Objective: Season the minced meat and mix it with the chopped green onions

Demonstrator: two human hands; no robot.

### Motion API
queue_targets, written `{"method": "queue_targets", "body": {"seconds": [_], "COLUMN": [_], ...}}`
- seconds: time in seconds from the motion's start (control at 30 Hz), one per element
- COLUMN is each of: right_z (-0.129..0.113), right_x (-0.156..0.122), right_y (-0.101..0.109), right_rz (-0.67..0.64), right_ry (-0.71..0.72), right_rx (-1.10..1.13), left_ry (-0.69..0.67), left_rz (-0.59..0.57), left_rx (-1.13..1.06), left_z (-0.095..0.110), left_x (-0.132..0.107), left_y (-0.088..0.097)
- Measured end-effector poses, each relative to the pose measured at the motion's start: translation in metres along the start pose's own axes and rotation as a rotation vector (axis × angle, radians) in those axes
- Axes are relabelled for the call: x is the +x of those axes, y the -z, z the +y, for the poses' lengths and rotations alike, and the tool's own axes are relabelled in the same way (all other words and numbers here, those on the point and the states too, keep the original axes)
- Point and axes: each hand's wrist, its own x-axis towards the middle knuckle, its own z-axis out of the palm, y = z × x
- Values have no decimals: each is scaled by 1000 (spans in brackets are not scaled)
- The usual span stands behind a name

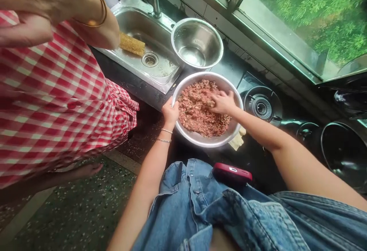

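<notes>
A wide metal basin on the counter holds reddish minced meat flecked with green bits. My left hand grips the basin's left rim, thumb over the edge. Inside the basin, my right hand rests in the meat on the right side, its fingers spread and the tips partly sunk and blurred. A pale yellowish cloth pokes out from under the basin's lower right edge.
Behind the basin stands a steel pot. A sink with a brown loofah-like roll lies to the left. A gas burner and a dark wok are at the right. Another person in a red checked dress stands close on the left.
</notes>
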Motion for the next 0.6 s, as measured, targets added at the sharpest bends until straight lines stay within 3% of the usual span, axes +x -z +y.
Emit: {"method": "queue_targets", "body": {"seconds": [0.07, 0.13, 0.2, 0.23, 0.33, 0.4, 0.43, 0.53, 0.6], "right_z": [2, -15, -34, -37, -19, -1, 2, -16, -29], "right_x": [-21, -26, -7, 6, 27, 11, -3, -23, -5], "right_y": [-6, -7, -1, 4, 13, 7, 1, -7, 0], "right_rz": [-63, -83, -24, 5, 43, -18, -65, -132, -62], "right_ry": [-4, 198, 422, 458, 274, 144, 145, 421, 609], "right_rx": [15, 39, 27, 0, -49, -57, -50, -14, -25], "left_ry": [10, 21, 20, 14, 3, 7, 10, 0, -17], "left_rz": [17, 6, -21, -34, -23, 15, 28, 7, -27], "left_rx": [0, 18, 35, 40, 39, 27, 19, 37, 76], "left_z": [1, 3, 5, 6, 9, 10, 11, 11, 10], "left_x": [-1, 0, 0, -1, -3, -5, -6, -6, -4], "left_y": [-1, -1, 0, 1, 2, 3, 3, 5, 8]}}
